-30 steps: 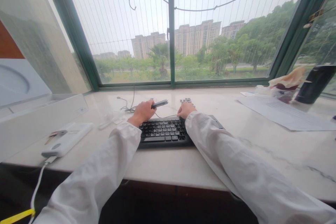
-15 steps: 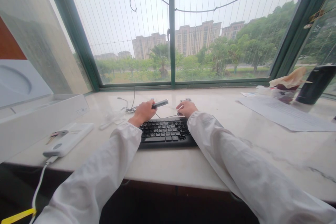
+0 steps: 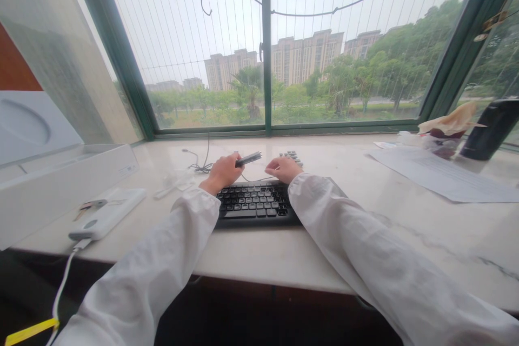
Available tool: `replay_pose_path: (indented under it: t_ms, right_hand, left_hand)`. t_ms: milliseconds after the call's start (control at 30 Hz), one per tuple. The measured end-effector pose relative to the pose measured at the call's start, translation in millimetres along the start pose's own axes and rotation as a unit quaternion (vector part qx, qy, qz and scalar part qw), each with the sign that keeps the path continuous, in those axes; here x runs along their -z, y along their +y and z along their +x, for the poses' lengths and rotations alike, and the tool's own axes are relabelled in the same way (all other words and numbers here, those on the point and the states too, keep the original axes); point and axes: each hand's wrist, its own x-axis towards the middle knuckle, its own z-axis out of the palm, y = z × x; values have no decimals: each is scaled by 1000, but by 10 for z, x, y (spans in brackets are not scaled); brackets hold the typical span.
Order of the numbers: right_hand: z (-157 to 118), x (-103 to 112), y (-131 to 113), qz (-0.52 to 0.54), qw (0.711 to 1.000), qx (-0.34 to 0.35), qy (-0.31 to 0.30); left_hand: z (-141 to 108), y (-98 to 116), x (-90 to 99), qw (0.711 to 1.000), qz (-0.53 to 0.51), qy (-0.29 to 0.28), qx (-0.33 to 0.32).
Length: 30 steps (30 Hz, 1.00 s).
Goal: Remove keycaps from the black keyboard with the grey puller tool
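Note:
A black keyboard (image 3: pixel 251 211) lies on the counter between my forearms. Some of its key positions near the right look like bare dark squares. My left hand (image 3: pixel 224 174), above its far left corner, is closed around a slim dark tool (image 3: pixel 248 159) that points right; its exact kind is unclear. My right hand (image 3: pixel 286 168) hovers over the far right edge with fingers drawn together; anything between them is too small to make out. Just behind it, small light keycaps (image 3: pixel 292 155) sit in rows on the counter, partly hidden. A thin cable (image 3: pixel 259 179) runs behind the keyboard.
At left stand an open white box (image 3: pixel 68 178) and a white power bank (image 3: pixel 109 213) with keys (image 3: pixel 89 206) on it and a cable plugged in. A clear plastic wrapper (image 3: pixel 174 184) lies nearby. Paper (image 3: pixel 430 173) and a dark bottle (image 3: pixel 490 130) are at right.
My right hand has shifted slightly left from the keycaps, so more of them show behind it. My left hand keeps hold of the dark tool in nearly the same place.

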Motion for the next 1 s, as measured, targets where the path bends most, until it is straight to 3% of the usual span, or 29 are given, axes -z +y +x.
replay_pose_path:
  t_ms: [100, 200, 267, 400, 733, 1000]
  right_hand:
    - [6, -88, -21, -26, 995, 92, -18]
    - [38, -123, -37, -65, 971, 216, -76]
    - [73, -108, -41, -85, 957, 256, -110]
    - [129, -29, -34, -113, 956, 246, -111]
    - [125, 80, 81, -107, 988, 84, -72]
    - [156, 17, 237, -55, 986, 141, -69]
  left_hand:
    - [-1, 7, -5, 1000, 4, -2, 4]
    - [0, 4, -23, 1000, 4, 1, -2]
    - [3, -1, -37, 1000, 5, 2, -2]
    - [11, -14, -52, 1000, 10, 7, -6]
    - [6, -22, -28, 1000, 9, 8, -15]
    - [30, -52, -75, 1000, 7, 20, -19]
